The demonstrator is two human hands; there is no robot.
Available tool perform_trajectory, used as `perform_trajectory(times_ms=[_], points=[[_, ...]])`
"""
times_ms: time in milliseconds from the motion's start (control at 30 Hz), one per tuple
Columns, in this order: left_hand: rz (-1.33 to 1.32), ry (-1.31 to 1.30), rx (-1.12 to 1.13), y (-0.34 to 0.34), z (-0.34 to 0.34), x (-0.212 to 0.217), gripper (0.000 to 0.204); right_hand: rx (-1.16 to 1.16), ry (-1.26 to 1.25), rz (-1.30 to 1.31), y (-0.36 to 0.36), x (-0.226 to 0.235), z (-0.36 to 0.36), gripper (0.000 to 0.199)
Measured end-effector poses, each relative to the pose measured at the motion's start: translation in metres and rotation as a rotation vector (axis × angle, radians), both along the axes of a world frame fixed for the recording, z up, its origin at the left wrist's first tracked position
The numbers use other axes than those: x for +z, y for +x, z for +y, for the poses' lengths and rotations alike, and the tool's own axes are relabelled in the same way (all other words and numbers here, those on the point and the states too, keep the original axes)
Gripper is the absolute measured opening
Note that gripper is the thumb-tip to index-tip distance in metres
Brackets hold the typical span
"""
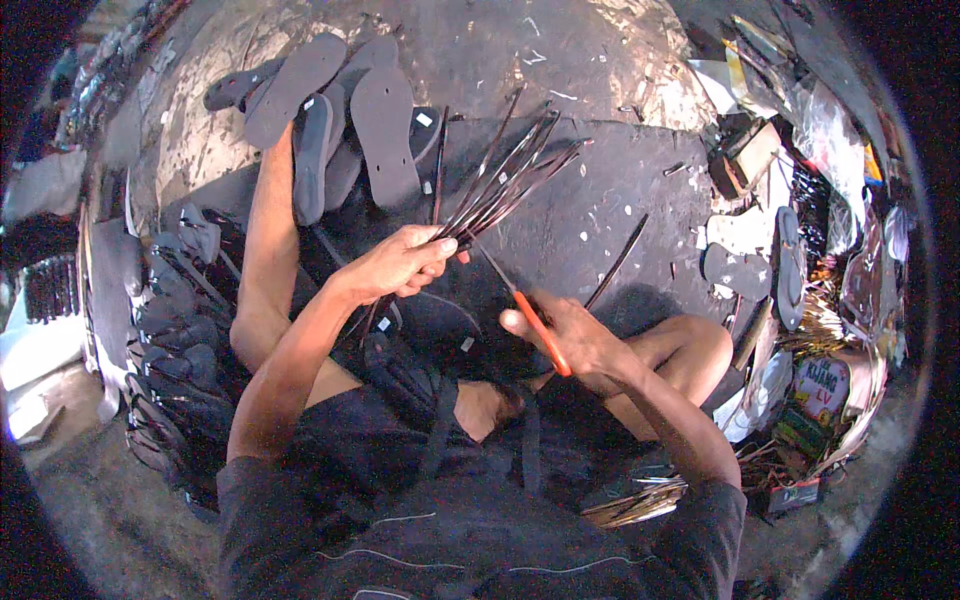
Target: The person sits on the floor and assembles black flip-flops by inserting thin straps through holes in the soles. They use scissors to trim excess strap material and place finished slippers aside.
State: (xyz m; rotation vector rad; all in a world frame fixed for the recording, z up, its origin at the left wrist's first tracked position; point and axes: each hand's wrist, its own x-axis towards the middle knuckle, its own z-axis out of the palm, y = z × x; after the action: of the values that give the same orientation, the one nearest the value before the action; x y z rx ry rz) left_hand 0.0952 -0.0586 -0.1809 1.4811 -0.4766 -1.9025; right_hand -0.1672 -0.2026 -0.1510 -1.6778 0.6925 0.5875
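Observation:
A bundle of thin dark strips (512, 182) is gripped in my left hand (398, 262), fanning up and to the right from the closed fingers. My right hand (572, 338) is wrapped round scissors with orange handles (541, 332). Their metal blades point up and left, reaching the strips beside my left fingers. Whether the blades touch a strip is too small to tell. One loose dark strip (622, 255) slants just beyond my right hand. Grey sandal soles (384, 130) lie ahead of my left hand, some with strap holes.
Several dark sandals (180, 330) are piled along the left side. At the right lie more sandals (788, 262), an open box (746, 160), plastic wrapping (830, 130) and bundled sticks or strips (815, 325). Small white scraps dot the dark mat (600, 180). My bent legs flank the work area.

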Motion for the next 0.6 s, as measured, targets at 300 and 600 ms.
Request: perform_trajectory(times_ms=[300,600], points=[[0.125,0.059,0.123,-0.01,0.005,-0.012,0.018,0.026,-0.128,-0.118,0.021,-0.011,0.005,0.085],[-0.041,-0.079,-0.094,-0.017,0.0,-0.019,0.027,0.104,-0.209,-0.18,0.016,-0.018,-0.008,0.071]])
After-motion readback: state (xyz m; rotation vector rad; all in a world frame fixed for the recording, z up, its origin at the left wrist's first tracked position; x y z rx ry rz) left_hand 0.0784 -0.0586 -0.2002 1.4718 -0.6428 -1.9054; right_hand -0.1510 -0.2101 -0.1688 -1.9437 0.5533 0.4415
